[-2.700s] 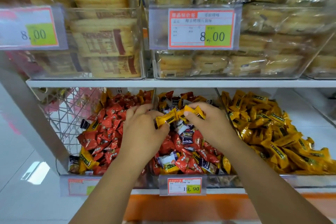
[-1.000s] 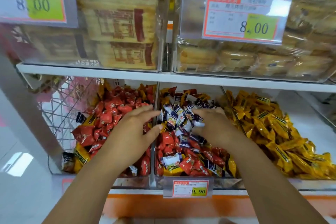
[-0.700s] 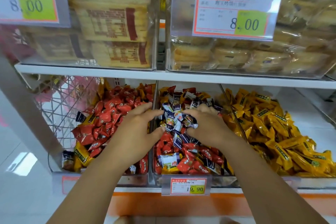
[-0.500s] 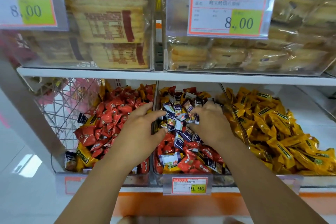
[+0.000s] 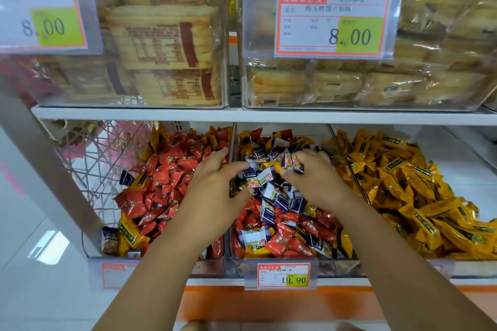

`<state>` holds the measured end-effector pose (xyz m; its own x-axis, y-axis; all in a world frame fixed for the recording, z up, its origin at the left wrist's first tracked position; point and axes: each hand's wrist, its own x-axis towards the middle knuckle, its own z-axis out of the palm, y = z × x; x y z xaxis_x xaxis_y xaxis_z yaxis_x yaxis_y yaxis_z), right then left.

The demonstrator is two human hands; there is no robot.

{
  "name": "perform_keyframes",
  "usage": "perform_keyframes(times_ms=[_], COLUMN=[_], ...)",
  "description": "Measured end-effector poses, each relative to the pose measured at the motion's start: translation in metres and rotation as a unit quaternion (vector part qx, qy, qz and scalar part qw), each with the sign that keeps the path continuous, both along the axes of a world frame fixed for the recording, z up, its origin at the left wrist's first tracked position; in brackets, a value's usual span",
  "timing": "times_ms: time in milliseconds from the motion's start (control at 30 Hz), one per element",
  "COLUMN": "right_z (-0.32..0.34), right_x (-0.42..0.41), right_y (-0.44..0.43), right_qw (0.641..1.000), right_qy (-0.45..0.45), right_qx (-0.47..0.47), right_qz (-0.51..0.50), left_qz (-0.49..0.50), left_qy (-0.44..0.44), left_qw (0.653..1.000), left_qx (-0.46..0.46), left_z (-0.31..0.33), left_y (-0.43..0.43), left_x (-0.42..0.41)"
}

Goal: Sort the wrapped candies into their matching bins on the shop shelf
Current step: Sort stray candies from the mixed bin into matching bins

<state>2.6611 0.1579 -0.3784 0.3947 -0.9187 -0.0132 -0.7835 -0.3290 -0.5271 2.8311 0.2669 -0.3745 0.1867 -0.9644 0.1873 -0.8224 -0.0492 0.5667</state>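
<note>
1. Orange strip (image 5: 269, 301) runs under the shelf front, nearest. Just above it a 19.90 tag (image 5: 283, 275) is clipped to the mid bin (image 5: 336, 266).
2. Mid bin holds a mixed heap: red and yellow pcs at the front, blue-white candies (image 5: 279, 204) piled on top toward the centre.
3. Left grip (image 5: 212, 196): wide open, fingers near straight, lying over the divider (image 5: 231, 142) btw left bin (image 5: 215, 267) and mid bin. Thumb tip touches the blue-white candies.
4. Right grip (image 5: 314, 180): fingers curled round a handful of blue-white candies, held just above the heap in the mid bin.
5. Left bin: mostly red candies (image 5: 172, 174), w/ a few yellow and blue ones at its front corner.
6. Right bin (image 5: 462, 169): yellow candies (image 5: 403, 191) only, bare white floor at back right.
7. Farthest, the upper shelf (image 5: 161, 113) carries clear boxes (image 5: 349, 105) of bread packs (image 5: 161, 43). An 8.00 tag (image 5: 333, 21) sits on the right box and another on the left one.
</note>
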Motion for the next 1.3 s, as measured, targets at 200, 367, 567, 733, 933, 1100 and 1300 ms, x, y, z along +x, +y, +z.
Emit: perform_keyframes(times_ms=[200, 367, 567, 733, 933, 1100, 1300], right_z=[0.023, 0.021, 0.046, 0.026, 0.017, 0.032, 0.037], right_x=[-0.016, -0.015, -0.041, -0.039, -0.039, -0.042, -0.001], right_y=[0.015, 0.019, 0.015, 0.030, 0.025, 0.025, 0.044], right_qw=[0.965, 0.951, 0.996, 0.958, 0.968, 0.994, 0.945], right_qy=[-0.220, -0.267, 0.053, 0.246, 0.212, 0.058, -0.303], right_qx=[0.133, 0.154, 0.005, -0.055, -0.078, -0.032, 0.117], right_qz=[0.057, 0.035, 0.066, 0.136, 0.112, 0.085, 0.039], left_qz=[-0.018, -0.014, 0.025, -0.031, -0.037, -0.042, -0.053], left_qy=[-0.084, -0.044, -0.009, 0.033, 0.089, 0.132, 0.199], left_qw=[0.991, 0.992, 0.992, 0.997, 0.994, 0.989, 0.979], left_qx=[-0.101, -0.118, -0.120, -0.069, -0.058, -0.041, -0.001], left_z=[0.002, 0.004, 0.014, 0.011, 0.014, 0.018, 0.023], left_y=[-0.014, -0.017, -0.010, -0.006, 0.002, 0.012, 0.018], left_x=[-0.007, -0.020, -0.013, -0.012, -0.005, 0.006, 0.011])
